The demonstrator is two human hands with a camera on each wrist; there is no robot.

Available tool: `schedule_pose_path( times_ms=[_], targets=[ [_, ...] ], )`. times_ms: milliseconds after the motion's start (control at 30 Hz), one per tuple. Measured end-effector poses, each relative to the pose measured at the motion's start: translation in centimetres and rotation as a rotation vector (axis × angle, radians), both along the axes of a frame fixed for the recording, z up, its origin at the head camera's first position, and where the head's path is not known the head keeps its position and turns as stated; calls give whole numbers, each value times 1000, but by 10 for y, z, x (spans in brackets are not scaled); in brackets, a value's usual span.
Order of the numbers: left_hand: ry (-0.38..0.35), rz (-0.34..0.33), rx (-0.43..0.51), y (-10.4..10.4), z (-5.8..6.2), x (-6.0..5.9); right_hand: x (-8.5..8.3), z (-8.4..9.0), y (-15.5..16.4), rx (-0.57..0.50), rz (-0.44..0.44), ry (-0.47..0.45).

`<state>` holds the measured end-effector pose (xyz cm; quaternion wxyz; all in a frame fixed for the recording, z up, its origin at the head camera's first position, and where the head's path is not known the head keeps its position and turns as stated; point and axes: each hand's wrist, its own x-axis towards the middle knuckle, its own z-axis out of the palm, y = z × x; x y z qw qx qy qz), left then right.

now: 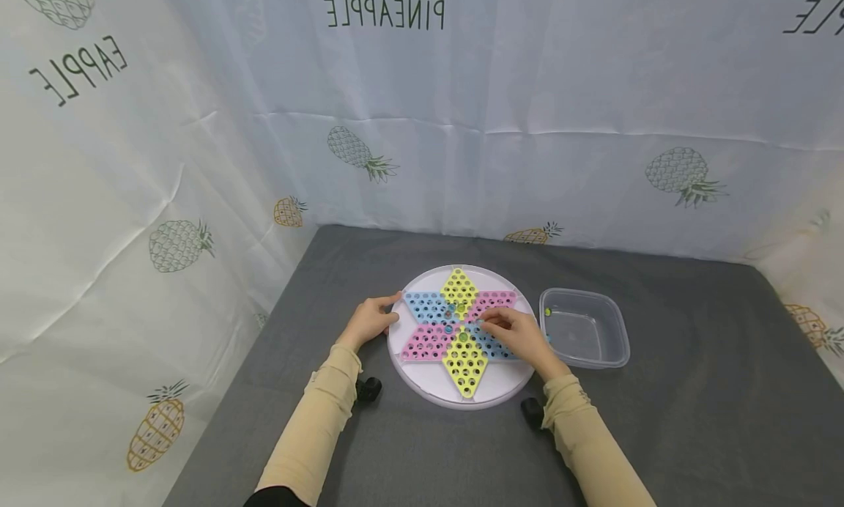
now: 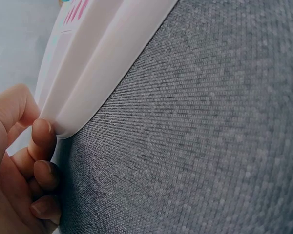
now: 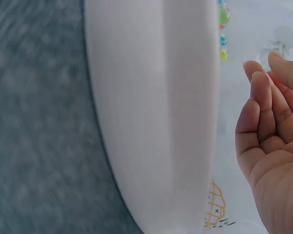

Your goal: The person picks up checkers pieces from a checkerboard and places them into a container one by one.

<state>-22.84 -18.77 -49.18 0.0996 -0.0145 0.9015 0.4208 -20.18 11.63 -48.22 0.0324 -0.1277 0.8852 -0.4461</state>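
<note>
While the left hand (image 1: 369, 322) steadies the rim of the round white board (image 1: 422, 376), the right hand (image 1: 517, 335) hovers above its star (image 1: 464, 364), near the middle. The left grip pinches the rim between the thumb and a bent finger, on the side toward the surface's left edge; in the left wrist view the other fingers curl below the rim. The right grip has its thumb and fingertips drawn close together, but whether a marble is between them I cannot tell.

The board lies flat on the grey surface (image 1: 692, 382), left of centre and well in from the far edge. The star has yellow, pink and blue points full of holes, and a few marbles (image 1: 461, 308), green and blue among them, sit around its middle. Just beside the board, toward the surface's right edge, stands a clear tub (image 1: 590, 335); by its left wall show yellow-green and blue specks, too small to make out.

Cream sleeves (image 1: 313, 419) cover both forearms, with a small black object by each wrist. Beyond the surface's far edge hangs a white curtain (image 1: 560, 67) with pineapples and mirrored lettering.
</note>
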Motion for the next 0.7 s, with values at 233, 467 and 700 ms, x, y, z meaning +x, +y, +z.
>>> schedule_pose_path(
  times_ms=[233, 467, 700],
  targets=[
    [-1, -1, 1, 0, -1, 0, 3, 5, 9, 7, -20, 12],
    [-3, 1, 6, 0, 0, 0, 8, 18, 12, -1, -13, 119],
    [-8, -2, 7, 0, 1, -1, 9, 25, 16, -19, -28, 163]
  ],
)
